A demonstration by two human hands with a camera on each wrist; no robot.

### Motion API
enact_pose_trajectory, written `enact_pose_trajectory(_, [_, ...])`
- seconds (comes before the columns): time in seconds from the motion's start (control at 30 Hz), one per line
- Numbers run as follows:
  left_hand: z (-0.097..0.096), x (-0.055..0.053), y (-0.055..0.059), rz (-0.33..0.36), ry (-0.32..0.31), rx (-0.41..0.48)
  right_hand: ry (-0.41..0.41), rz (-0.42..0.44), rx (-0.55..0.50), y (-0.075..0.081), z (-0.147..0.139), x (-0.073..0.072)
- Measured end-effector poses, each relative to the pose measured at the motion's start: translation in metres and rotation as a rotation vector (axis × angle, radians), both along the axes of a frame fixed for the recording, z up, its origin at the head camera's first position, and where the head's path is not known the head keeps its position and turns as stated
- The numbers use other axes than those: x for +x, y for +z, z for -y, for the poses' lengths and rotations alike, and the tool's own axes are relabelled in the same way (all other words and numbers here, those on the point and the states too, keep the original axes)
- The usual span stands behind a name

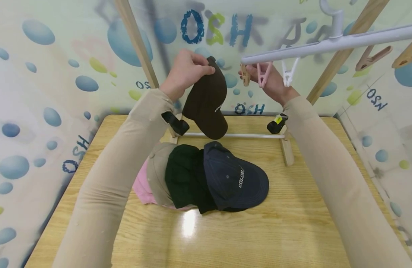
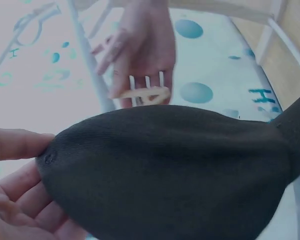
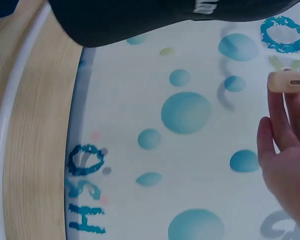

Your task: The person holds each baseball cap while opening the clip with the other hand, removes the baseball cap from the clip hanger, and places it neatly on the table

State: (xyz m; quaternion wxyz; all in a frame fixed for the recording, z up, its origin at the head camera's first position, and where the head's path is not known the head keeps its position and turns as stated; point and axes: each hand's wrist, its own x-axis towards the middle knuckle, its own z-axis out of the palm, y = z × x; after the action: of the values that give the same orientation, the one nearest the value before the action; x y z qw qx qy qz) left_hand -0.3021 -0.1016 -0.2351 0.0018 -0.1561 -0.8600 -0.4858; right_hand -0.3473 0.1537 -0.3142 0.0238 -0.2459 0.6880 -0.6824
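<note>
My left hand [image 1: 191, 72] pinches a dark brown baseball cap [image 1: 207, 93] by its edge, between thumb and fingers. The cap hangs sideways with its brim down; in the left wrist view the dark crown [image 2: 165, 165] fills the lower part. My right hand [image 1: 271, 82] is up at the near end of a white hanger bar [image 1: 293, 50], behind its clips. Its fingertips are at a tan clip [image 1: 245, 75], which also shows against the fingers in the right wrist view [image 3: 290, 82]. A pink clip [image 1: 264, 74] and a white clip [image 1: 288, 72] hang beside it.
On the wooden table [image 1: 243, 238] lies a row of overlapping caps: a navy cap [image 1: 233, 178], a dark green cap [image 1: 186, 176], a beige cap [image 1: 157, 173] and a pink cap [image 1: 143, 186]. A wooden rack with a white lower rod [image 1: 233, 135] stands behind. More clips hang to the right.
</note>
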Motion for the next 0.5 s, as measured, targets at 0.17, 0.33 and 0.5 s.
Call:
enact_pose_trajectory(0.17, [-0.01,0.012,0.006,0.027,-0.026,0.001,-0.037,0.044,0.019,-0.007,-0.012,0.003])
enact_pose_trajectory(0.33, [-0.026,0.025,0.011,0.048,-0.073,-0.003,-0.064,0.051,0.041,-0.01,-0.022,0.005])
enact_pose_trajectory(0.5, [-0.041,0.038,0.006,0.023,-0.195,0.01,-0.092,0.104,0.031,-0.009,-0.032,0.008])
